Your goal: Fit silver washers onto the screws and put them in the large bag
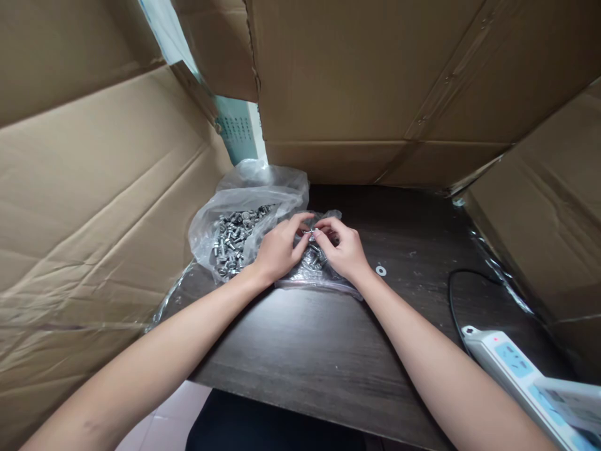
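While both hands meet over the back middle of the dark table (328,351), the left hand (277,252) and the right hand (346,252) pinch one small metal part (310,233) between them. Thumb and forefinger tips press on it from either side. It looks like a short bolt or screw; too small to tell whether a nut or washer is on it.

The part is held just above a flat clear bag (305,275) that lies under both hands and has more metal pieces in it. Just beside the left hand sits an open plastic bag of bolts (233,241), its mouth gaping and heaped full. One loose washer (380,270) lies on the table near the right wrist, apart from both bags.

Step in hand, as I read it: fingertip work on a single fastener, either fitting two pieces together or turning one on the other. It looks mid-step, nothing set down.

The next move calls for one hand to hold firm while the other's fingers twist or let go. It should stay over the flat bag, so a slipped piece lands there and doesn't roll off the table.

Around them, cardboard sheets (94,188) wall in the table on the left, back and right. A white power strip (511,366) with a black cable (451,294) sits at the right front, well apart from the hands.
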### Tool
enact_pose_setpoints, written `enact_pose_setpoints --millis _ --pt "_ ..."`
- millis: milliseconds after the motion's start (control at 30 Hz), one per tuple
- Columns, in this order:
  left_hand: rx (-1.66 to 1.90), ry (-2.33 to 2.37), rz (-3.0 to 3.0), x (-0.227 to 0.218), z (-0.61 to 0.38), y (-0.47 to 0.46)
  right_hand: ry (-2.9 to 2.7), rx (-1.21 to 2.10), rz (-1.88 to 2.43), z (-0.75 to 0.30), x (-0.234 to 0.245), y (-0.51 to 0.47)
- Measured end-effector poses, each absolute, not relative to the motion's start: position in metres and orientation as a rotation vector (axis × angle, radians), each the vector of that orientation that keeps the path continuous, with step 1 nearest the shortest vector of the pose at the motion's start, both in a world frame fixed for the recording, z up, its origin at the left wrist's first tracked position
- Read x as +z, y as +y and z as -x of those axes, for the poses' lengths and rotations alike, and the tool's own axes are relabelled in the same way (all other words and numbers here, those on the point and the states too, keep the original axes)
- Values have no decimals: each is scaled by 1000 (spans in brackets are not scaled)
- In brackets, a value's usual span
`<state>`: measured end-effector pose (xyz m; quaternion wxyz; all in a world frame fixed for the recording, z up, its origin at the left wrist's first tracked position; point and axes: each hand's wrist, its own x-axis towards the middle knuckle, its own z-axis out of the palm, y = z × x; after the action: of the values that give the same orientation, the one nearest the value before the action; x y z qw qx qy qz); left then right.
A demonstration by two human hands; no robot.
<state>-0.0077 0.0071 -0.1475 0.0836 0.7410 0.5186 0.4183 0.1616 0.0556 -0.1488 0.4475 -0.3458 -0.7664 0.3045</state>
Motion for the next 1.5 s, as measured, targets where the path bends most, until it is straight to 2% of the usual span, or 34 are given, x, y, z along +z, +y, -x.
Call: enact_pose_setpoints --millis 200,367,667,1500 --pt "1302 1535 -2199 -147 10 9 -1952 632 846 -166 -147 58" --pt "1297 1523 -2200 -147 11 10 -1889 730 812 -166 -150 60" --pt "1267 1532 -2184 -146 10 8 -1926 614 838 -166 -149 62" --pt "1244 1567 -2173 -147 9 8 -1877 647 759 -165 -150 60"
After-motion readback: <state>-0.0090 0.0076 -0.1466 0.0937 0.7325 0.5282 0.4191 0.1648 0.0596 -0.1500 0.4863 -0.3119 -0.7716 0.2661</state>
